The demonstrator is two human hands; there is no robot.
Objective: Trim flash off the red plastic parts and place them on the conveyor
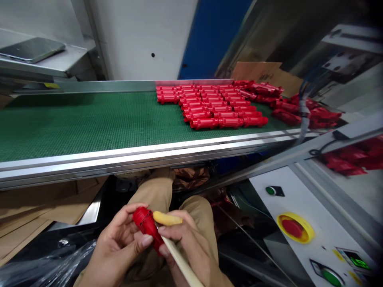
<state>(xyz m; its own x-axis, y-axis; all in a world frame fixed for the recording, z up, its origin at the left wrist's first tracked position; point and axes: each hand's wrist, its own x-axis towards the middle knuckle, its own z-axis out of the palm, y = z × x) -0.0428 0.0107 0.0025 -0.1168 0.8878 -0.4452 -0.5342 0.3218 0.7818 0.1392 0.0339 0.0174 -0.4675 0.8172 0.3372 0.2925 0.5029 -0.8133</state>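
Observation:
Over the lap, my left hand (119,247) is closed around a red ribbed plastic part (145,222), its thumb and fingers on either side. My right hand (191,243) is closed on a pale, long tool handle (181,261), close against the lower end of the red part. A yellow covering (167,218) wraps a finger of my right hand. Where the tool meets the part is hidden by the fingers. Beyond the hands, rows of similar red parts (221,107) lie side by side on a green conveyor belt (89,119).
More red parts (287,109) lie piled at the belt's right end, near cardboard (257,73). A metal rail (119,155) edges the belt. A control panel (287,207) with a red-and-yellow button stands at right. Cardboard sheets (54,203) and clear plastic (56,263) are at left.

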